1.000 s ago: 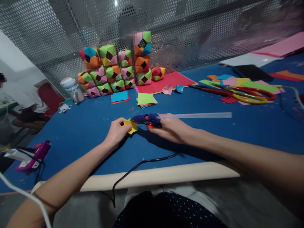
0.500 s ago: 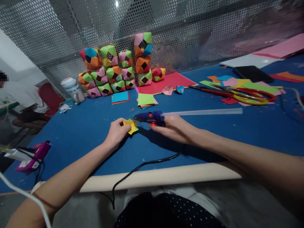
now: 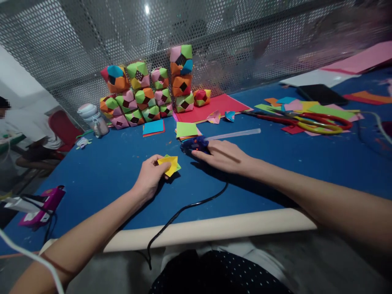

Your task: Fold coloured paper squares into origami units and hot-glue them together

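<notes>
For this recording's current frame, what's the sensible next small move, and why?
Probably for the right hand to release the glue gun onto the blue tabletop: the gun looks low there, apart from the yellow-and-green folded paper, which only the left hand holds.

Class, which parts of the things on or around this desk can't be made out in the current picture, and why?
All in the head view:
The glue gun: handle and trigger, hidden by the right hand.
The left hand: fingertips underneath, hidden by the folded paper.
Any glue on that paper: too small to tell.
The black cord: upper end, lost in shadow below the right hand.
The pink sheet: far end, cut off by the right edge.
</notes>
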Demonstrator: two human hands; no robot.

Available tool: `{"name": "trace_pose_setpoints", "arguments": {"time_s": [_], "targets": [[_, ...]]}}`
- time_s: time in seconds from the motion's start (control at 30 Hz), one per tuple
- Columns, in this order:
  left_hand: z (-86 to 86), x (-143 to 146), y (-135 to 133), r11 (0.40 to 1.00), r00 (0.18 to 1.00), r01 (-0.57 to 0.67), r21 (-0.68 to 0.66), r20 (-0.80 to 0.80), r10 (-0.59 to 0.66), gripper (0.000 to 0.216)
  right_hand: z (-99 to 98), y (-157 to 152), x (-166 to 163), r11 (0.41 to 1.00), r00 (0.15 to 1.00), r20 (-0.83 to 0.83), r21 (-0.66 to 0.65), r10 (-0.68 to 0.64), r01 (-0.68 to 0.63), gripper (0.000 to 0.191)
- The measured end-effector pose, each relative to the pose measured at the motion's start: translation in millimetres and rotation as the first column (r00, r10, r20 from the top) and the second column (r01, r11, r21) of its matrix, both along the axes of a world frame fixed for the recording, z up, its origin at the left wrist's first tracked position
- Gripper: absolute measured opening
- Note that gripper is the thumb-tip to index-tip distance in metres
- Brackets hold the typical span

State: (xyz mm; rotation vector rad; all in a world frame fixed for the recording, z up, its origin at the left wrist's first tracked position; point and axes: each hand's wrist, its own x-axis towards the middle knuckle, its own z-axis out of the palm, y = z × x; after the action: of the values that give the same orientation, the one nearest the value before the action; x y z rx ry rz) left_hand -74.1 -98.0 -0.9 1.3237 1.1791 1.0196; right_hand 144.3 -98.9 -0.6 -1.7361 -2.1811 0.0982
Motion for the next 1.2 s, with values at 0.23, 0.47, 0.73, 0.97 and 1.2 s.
{"name": "trace_pose_setpoints", "arguments": {"time_s": [0.23,0.47,0.73,0.97,1.2], "targets": [[-0.4,3,-6,0.998,0.999,0.041,-0.037,0.031,-0.040,0.016,34.0,-41,3,0.993,0.994,0.026,-0.048,0.105,-0.104,0.036],[7.8,10,-21,0.992,0.993,0.121,0.022,-0.015,-0.120,0.012,16.9,-39,-32,0.946,0.812,-0.485,0.164,0.324,-0.280,0.010],[12.4,14,-27,0.991,0.990,0.133,-0.010,-0.048,-0.133,0.011,10.8,-35,-39,0.945,0.615,-0.754,0.022,0.230,-0.326,0.004],[11.1,12,-26,0.989,0.989,0.145,-0.006,0.028,-0.145,0.013,8.0,-32,-43,0.955,0.568,-0.805,-0.008,0.169,-0.296,0.003],[9.4,13,-26,0.989,0.984,0.147,0.001,0.104,-0.146,0.011,8.2,-34,-42,0.940,0.560,-0.798,0.024,0.223,-0.341,0.006]]}}
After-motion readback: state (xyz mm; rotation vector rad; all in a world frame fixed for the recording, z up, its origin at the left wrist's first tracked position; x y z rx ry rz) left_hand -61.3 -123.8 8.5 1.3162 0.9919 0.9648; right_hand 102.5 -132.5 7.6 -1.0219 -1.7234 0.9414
